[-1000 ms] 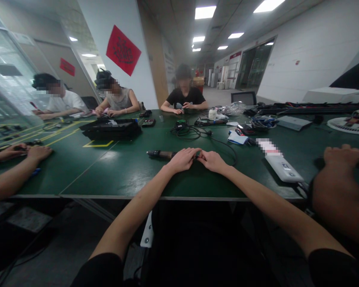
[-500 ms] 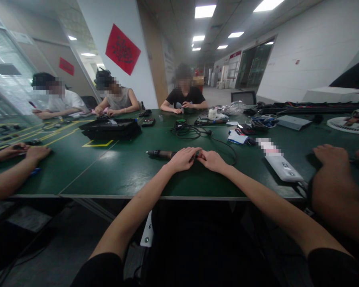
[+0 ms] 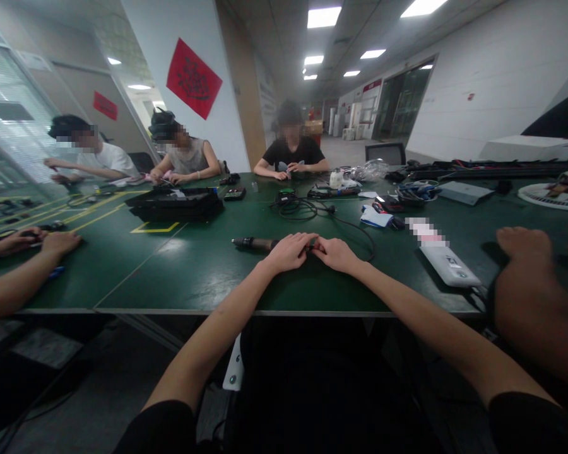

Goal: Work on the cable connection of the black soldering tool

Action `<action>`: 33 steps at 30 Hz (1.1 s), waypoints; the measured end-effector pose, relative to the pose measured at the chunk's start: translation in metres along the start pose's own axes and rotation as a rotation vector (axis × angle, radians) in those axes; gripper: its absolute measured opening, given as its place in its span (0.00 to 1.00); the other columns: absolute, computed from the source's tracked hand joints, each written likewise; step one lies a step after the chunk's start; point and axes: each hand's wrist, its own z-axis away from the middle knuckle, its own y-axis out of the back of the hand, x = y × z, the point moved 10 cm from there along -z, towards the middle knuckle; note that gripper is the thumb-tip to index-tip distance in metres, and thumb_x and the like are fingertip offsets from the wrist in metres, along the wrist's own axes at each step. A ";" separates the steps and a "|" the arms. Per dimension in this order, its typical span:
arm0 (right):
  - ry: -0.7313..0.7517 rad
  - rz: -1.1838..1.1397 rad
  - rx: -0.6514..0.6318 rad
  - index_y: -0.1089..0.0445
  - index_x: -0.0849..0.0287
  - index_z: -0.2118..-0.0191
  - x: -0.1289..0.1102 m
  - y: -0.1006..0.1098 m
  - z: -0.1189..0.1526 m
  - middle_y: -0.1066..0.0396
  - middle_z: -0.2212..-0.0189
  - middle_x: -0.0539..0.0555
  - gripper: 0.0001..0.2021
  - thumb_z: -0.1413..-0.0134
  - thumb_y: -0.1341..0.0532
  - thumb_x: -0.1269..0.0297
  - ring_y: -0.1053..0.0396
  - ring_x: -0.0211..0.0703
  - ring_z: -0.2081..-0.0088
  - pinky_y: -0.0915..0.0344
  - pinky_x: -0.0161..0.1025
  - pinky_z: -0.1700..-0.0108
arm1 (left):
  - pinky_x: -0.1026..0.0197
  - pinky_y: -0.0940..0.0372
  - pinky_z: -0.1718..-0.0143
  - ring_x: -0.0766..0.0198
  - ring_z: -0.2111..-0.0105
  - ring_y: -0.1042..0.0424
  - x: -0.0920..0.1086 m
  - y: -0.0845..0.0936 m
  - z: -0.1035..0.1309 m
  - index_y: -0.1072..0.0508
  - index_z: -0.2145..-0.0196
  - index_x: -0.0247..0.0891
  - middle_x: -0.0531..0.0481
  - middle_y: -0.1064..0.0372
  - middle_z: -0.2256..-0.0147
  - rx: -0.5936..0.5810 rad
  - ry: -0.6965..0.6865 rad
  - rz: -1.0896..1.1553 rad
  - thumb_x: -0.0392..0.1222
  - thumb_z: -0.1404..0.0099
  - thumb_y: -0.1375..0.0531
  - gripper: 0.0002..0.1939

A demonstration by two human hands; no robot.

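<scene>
An electric screwdriver (image 3: 254,244) lies along the green table (image 3: 208,287), its bit end pointing left. My left hand (image 3: 291,252) is closed around the rear part of its body. At the rear end my right hand (image 3: 335,254) pinches what looks like the cable's plug, largely hidden by the fingers. The fingertips of both hands nearly touch. A black cable (image 3: 366,236) curves from beside my right hand toward a loose coil behind.
A black plastic tray (image 3: 175,205) stands left of centre. A white power bank-like device (image 3: 449,265) lies to the right, near a co-worker's arm (image 3: 525,277). Cables, a cloth (image 3: 376,216) and parts fill the far side. Another co-worker's hands (image 3: 52,243) are at left.
My hands and the screwdriver are almost still. At the far left a co-worker has raised a hand slightly.
</scene>
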 end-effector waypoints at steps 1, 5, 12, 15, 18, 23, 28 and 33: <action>-0.001 0.005 -0.003 0.28 0.56 0.51 0.000 0.000 0.000 0.21 0.63 0.55 0.10 0.28 0.40 0.56 0.25 0.45 0.63 0.41 0.36 0.63 | 0.50 0.35 0.42 0.53 0.45 0.30 0.000 0.000 0.000 0.44 0.30 0.42 0.44 0.29 0.47 -0.003 0.005 0.003 0.33 0.35 0.44 0.36; -0.001 0.013 0.000 0.28 0.56 0.51 0.001 -0.001 -0.001 0.21 0.62 0.56 0.11 0.28 0.40 0.55 0.25 0.45 0.63 0.41 0.36 0.62 | 0.50 0.35 0.41 0.54 0.44 0.31 0.000 0.001 0.000 0.44 0.30 0.42 0.43 0.30 0.45 -0.004 0.013 0.004 0.31 0.36 0.44 0.38; 0.012 0.012 0.018 0.28 0.56 0.52 0.003 -0.002 -0.001 0.21 0.63 0.55 0.11 0.28 0.40 0.55 0.25 0.45 0.64 0.41 0.36 0.62 | 0.50 0.35 0.40 0.53 0.43 0.31 -0.001 0.001 0.001 0.44 0.30 0.42 0.43 0.29 0.44 -0.007 0.014 0.021 0.31 0.38 0.45 0.39; 0.014 0.007 0.019 0.28 0.56 0.52 0.002 -0.002 -0.001 0.21 0.63 0.55 0.10 0.28 0.40 0.55 0.25 0.45 0.63 0.42 0.36 0.63 | 0.50 0.36 0.40 0.54 0.43 0.31 0.000 0.002 0.001 0.44 0.30 0.42 0.44 0.30 0.44 0.003 0.011 0.028 0.31 0.38 0.45 0.39; 0.001 0.011 0.010 0.28 0.56 0.51 0.002 -0.001 -0.001 0.21 0.62 0.55 0.10 0.28 0.40 0.56 0.25 0.45 0.63 0.41 0.36 0.63 | 0.50 0.35 0.40 0.53 0.43 0.31 -0.001 0.002 0.001 0.43 0.30 0.42 0.44 0.30 0.44 -0.005 0.016 0.030 0.31 0.38 0.45 0.38; 0.013 -0.004 0.012 0.28 0.56 0.52 0.001 -0.001 -0.001 0.21 0.63 0.55 0.10 0.28 0.40 0.56 0.25 0.45 0.63 0.40 0.36 0.62 | 0.50 0.36 0.40 0.53 0.44 0.31 -0.001 0.002 0.001 0.43 0.30 0.42 0.44 0.29 0.45 0.002 0.016 0.031 0.31 0.38 0.45 0.38; 0.000 0.008 0.004 0.28 0.56 0.52 0.001 -0.001 -0.001 0.21 0.63 0.54 0.10 0.28 0.40 0.56 0.25 0.45 0.63 0.41 0.37 0.63 | 0.50 0.35 0.41 0.53 0.44 0.30 -0.001 0.002 0.001 0.43 0.30 0.43 0.44 0.29 0.45 -0.005 0.024 0.034 0.31 0.38 0.45 0.39; 0.006 0.000 0.009 0.28 0.56 0.52 0.000 0.000 -0.001 0.21 0.63 0.54 0.09 0.28 0.40 0.57 0.25 0.45 0.63 0.41 0.36 0.63 | 0.50 0.35 0.41 0.53 0.44 0.30 -0.001 0.003 0.001 0.43 0.30 0.43 0.44 0.29 0.46 0.004 0.013 0.038 0.31 0.38 0.45 0.38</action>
